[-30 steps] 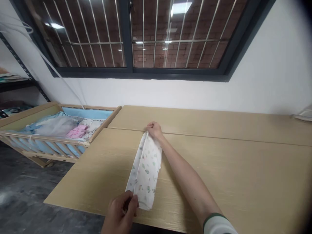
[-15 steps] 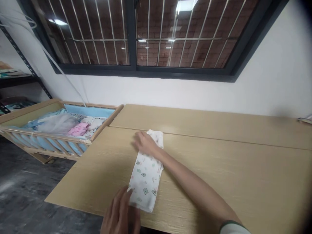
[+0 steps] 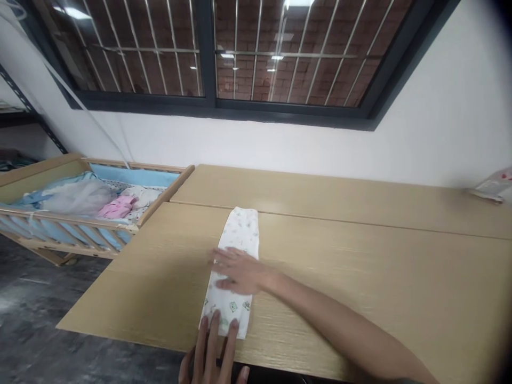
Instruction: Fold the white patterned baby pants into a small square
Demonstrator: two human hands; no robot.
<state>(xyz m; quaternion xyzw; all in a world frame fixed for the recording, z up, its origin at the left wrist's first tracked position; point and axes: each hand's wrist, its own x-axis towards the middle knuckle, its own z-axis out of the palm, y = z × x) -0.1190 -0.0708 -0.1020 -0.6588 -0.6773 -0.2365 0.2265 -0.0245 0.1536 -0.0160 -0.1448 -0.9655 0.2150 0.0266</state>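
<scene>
A white cloth [image 3: 239, 226] printed with small green and pink figures lies folded into a long strip on the wooden table, running away from me. My right hand [image 3: 238, 271] rests flat across its middle, fingers stretched to the left and slightly blurred. At the near end, the spread fingertips of my left hand [image 3: 214, 349] touch the cloth, while the palm stays over the table's front edge. Neither hand is closed on the fabric. The right hand covers part of the print.
A wooden crib [image 3: 128, 228] with blue lining stands left of the table [image 3: 340, 277], holding pink, white and blue cloths. At the far right lies a plastic bag [image 3: 494, 185]. A barred window [image 3: 208, 64] is set in the white wall behind. Shelving stands at far left.
My right hand has come from the cloth's far end toward its middle and flattened out. My left hand has moved right, its fingers now spread onto the near end. The view has shifted slightly.
</scene>
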